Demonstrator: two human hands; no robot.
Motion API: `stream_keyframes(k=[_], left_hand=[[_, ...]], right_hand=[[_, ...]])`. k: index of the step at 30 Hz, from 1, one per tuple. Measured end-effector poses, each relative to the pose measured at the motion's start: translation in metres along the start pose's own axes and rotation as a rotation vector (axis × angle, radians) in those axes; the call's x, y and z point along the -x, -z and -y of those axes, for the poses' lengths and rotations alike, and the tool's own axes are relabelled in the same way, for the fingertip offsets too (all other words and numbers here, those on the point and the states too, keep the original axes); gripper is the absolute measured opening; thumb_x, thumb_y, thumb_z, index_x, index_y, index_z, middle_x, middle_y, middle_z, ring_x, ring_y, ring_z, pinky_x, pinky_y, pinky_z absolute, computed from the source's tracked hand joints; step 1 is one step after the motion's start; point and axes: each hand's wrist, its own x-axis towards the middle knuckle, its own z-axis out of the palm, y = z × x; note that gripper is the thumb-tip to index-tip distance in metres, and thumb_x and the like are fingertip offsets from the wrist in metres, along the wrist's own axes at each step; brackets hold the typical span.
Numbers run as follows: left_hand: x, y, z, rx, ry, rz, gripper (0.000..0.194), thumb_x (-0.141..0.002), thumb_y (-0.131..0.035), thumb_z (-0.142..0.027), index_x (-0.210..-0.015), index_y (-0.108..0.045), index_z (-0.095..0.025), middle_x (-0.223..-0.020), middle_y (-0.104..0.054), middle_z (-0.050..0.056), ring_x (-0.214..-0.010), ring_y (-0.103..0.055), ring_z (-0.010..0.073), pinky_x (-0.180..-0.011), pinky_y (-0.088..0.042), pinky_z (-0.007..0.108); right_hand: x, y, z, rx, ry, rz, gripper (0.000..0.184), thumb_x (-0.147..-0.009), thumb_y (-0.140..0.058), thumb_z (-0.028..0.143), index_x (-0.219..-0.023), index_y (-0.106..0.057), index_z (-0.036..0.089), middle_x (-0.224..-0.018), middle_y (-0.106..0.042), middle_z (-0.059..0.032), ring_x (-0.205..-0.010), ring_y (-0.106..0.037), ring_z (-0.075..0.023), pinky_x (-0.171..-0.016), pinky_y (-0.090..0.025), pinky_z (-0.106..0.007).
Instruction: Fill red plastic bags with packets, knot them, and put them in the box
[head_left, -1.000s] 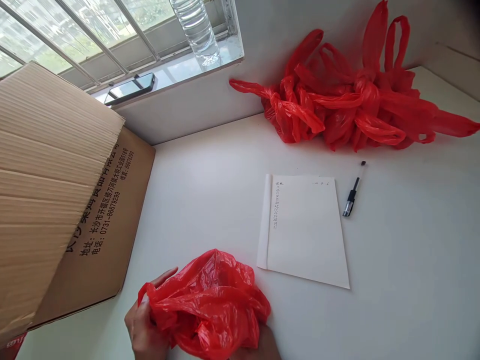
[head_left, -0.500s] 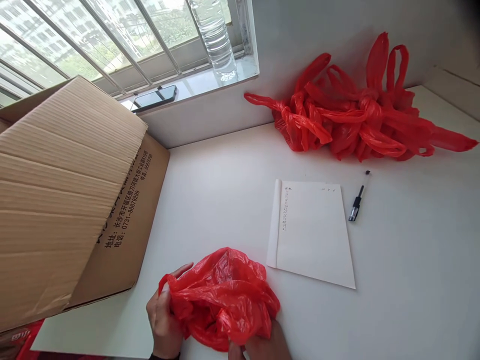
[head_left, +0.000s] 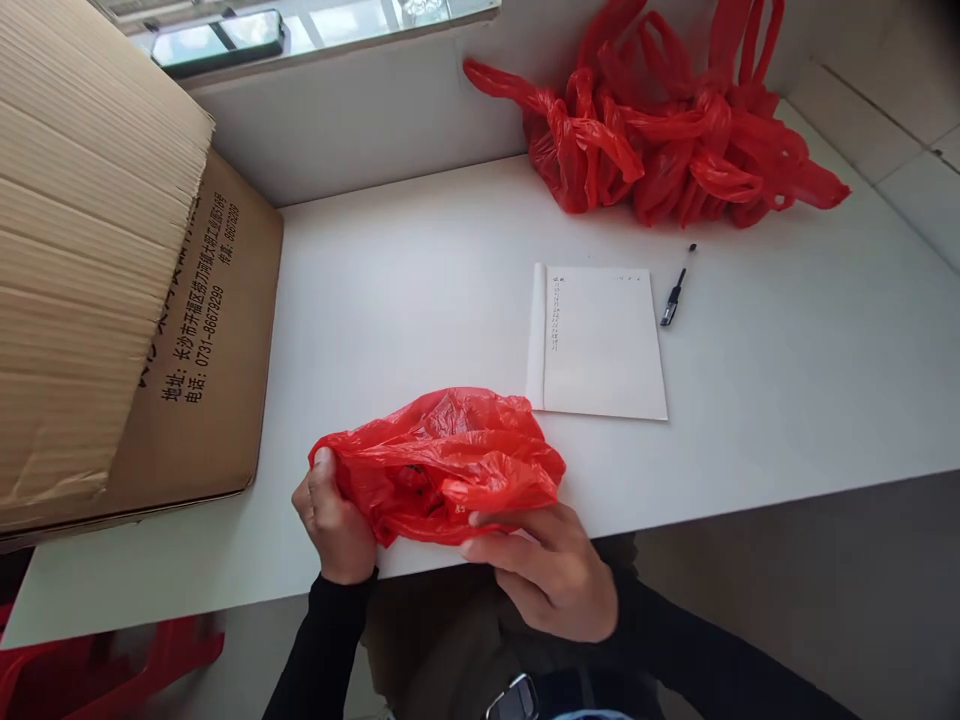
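Observation:
A red plastic bag [head_left: 450, 440] sits at the front edge of the white table, its mouth gaping towards me. Something dark shows inside, too shadowed to name. At the bag's left end, my left hand [head_left: 334, 525] grips the rim, thumb on the near side. My right hand [head_left: 551, 570] is at the lower right of the mouth, index finger and thumb on the edge of the plastic and the other fingers loosely curled below.
A large cardboard box [head_left: 232, 330] stands on the left of the table [head_left: 360, 320]. Beyond the bag lie a writing pad [head_left: 600, 350] and an uncapped pen [head_left: 673, 300]. Several knotted red bags [head_left: 660, 130] rest against the wall. A phone [head_left: 217, 42] is on the sill, a red stool [head_left: 172, 655] below left.
The view has tilted down, so the table edge and my forearms now show. The bag's mouth is wider and flatter, and my right hand has come out from under it to the rim.

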Motion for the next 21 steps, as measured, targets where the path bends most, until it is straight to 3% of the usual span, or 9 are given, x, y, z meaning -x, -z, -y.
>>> stream_keyframes(k=[5, 8, 11, 15, 21], left_hand=[[0.004, 0.0, -0.001, 0.132, -0.028, 0.024, 0.042, -0.097, -0.057, -0.043, -0.063, -0.056, -0.019, -0.061, -0.046, -0.002, -0.065, -0.043, 0.0146, -0.063, -0.038, 0.03], [0.004, 0.0, 0.0, 0.229, -0.028, 0.05, 0.037, -0.098, -0.055, -0.037, -0.066, -0.056, -0.018, -0.066, -0.047, -0.001, -0.068, -0.045, 0.0138, -0.067, -0.041, 0.029], [0.002, 0.001, 0.0, 0.327, -0.032, 0.116, 0.031, -0.097, -0.053, -0.031, -0.069, -0.057, -0.017, -0.07, -0.047, -0.002, -0.069, -0.047, 0.0126, -0.07, -0.044, 0.028], [0.0, 0.002, -0.001, 0.423, -0.06, 0.223, 0.018, -0.093, -0.054, -0.024, -0.08, -0.062, -0.014, -0.077, -0.054, 0.0, -0.076, -0.054, 0.0144, -0.075, -0.047, 0.029], [0.001, 0.005, 0.0, 0.496, -0.104, 0.295, 0.012, -0.089, -0.053, -0.018, -0.079, -0.059, -0.015, -0.079, -0.055, 0.001, -0.079, -0.056, 0.0141, -0.079, -0.049, 0.03]], right_hand=[[0.054, 0.011, 0.019, 0.014, -0.033, 0.177, 0.026, -0.094, -0.053, 0.012, -0.107, -0.069, 0.027, -0.093, -0.074, -0.0036, -0.083, -0.069, -0.0167, -0.072, -0.058, -0.031], [0.102, -0.003, 0.004, 0.134, -0.344, 0.334, 0.026, -0.094, -0.049, 0.013, -0.095, -0.072, 0.026, -0.093, -0.073, -0.0027, -0.087, -0.069, -0.0168, -0.078, -0.057, -0.031], [0.138, -0.016, -0.019, 0.282, -0.64, 0.297, 0.031, -0.094, -0.046, 0.009, -0.094, -0.074, 0.023, -0.095, -0.071, -0.0048, -0.089, -0.068, -0.0185, -0.083, -0.057, -0.034], [0.148, -0.025, -0.039, 0.394, -0.805, 0.225, 0.034, -0.092, -0.048, 0.005, -0.103, -0.076, 0.021, -0.102, -0.069, -0.0068, -0.088, -0.066, -0.0189, -0.082, -0.055, -0.035], [0.147, -0.041, -0.042, 0.434, -0.852, 0.219, 0.036, -0.091, -0.05, 0.002, -0.111, -0.075, 0.02, -0.108, -0.068, -0.0065, -0.095, -0.065, -0.0163, -0.091, -0.052, -0.031]])
